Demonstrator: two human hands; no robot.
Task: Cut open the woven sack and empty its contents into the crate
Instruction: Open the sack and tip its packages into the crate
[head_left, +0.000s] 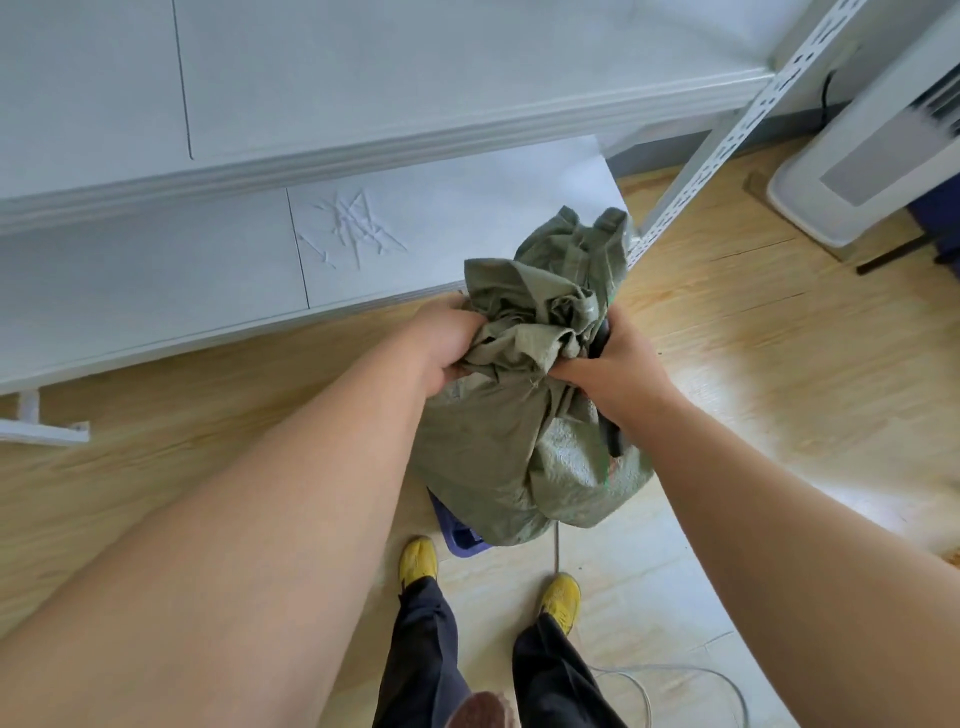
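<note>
Standing on a pale wood-grain floor: white low shelving boards, a perforated white metal upright, a white appliance.

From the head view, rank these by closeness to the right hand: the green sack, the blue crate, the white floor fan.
From the right hand:
1. Green woven sack, gripped at its bunched top.
2. Blue crate, below, under the sack.
3. White floor fan, far upper right.
</note>
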